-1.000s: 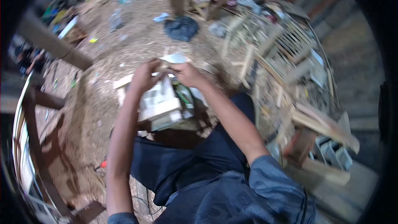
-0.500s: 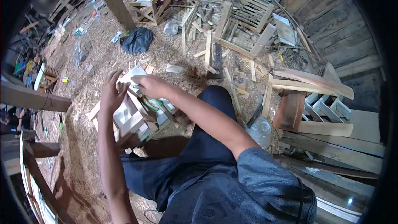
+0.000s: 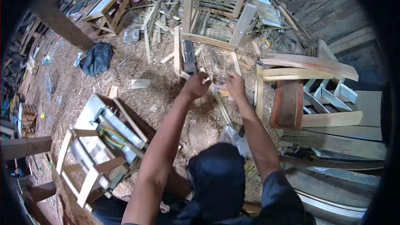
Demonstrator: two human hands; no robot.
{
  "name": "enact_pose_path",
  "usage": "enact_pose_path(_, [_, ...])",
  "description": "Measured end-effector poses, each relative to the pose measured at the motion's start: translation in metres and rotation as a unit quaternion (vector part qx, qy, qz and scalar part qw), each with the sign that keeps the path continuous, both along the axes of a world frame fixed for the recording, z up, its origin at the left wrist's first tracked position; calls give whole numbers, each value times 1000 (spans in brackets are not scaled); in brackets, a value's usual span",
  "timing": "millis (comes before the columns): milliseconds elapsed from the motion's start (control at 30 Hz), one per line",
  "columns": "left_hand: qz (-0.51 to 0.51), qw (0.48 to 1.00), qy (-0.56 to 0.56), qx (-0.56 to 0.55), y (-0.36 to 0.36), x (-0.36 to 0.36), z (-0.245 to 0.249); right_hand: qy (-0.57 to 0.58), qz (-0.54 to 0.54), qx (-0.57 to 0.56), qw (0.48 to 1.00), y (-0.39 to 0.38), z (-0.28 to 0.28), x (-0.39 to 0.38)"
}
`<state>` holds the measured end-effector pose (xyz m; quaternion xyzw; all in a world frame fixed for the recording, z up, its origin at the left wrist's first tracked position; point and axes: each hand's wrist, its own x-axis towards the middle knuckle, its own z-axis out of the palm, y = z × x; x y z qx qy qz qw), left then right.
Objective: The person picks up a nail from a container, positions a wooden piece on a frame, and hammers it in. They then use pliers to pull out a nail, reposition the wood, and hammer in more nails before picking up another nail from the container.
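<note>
My left hand [image 3: 196, 85] and my right hand [image 3: 236, 85] are stretched forward over the shavings, a short gap between them. A clear, see-through plastic piece [image 3: 218, 77] shows between their fingertips; its exact kind is too blurred to tell. The right fingers pinch near its right edge, and the curled left fingers meet its left side. Just beyond the left hand lies a long dark block [image 3: 190, 56]. To the left, a small wooden frame [image 3: 110, 164] with pale panels rests by my leg, touched by neither hand.
Slatted wooden chair frames [image 3: 243, 25] and scrap sticks fill the far side. Curved boards [image 3: 308, 74] and stacked planks stand at right. A black plastic bag [image 3: 96, 58] lies beside a post [image 3: 62, 25]. A clear bag [image 3: 234, 138] is near my knee.
Both hands have left the small wooden frame and moved right and forward, reaching the clear plastic piece. The view has turned right, so the frame now sits farther left and tilted.
</note>
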<state>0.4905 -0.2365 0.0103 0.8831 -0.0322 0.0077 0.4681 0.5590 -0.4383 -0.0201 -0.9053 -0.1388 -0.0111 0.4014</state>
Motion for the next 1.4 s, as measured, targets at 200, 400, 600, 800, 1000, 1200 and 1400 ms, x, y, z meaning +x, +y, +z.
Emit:
enact_pose_path(200, [175, 974, -74, -122, -54, 23, -156, -3, -134, -91, 987, -28, -89, 0])
enact_pose_path(400, [134, 957, 58, -252, -57, 27, -145, 44, -121, -51, 990, -13, -93, -10])
enact_pose_path(600, [356, 892, -5, -278, -41, -51, -95, -34, -62, -2, 998, 33, -59, -68])
enact_pose_path(800, [406, 881, 142, -196, -3, -90, -112, 84, 1, -9, 996, 66, -89, -87])
enact_pose_path(1000, [410, 889, 61, -193, 4, -75, -136, -66, 37, -56, 996, 70, -97, -71])
enact_pose_path(1200, [386, 904, 120, -140, 7, -69, -132, -25, 97, -196, 975, 82, -95, -51])
enact_pose_path(1400, [383, 903, 138, -138, 8, -71, -133, -10, 101, -209, 973, 77, -113, -46])
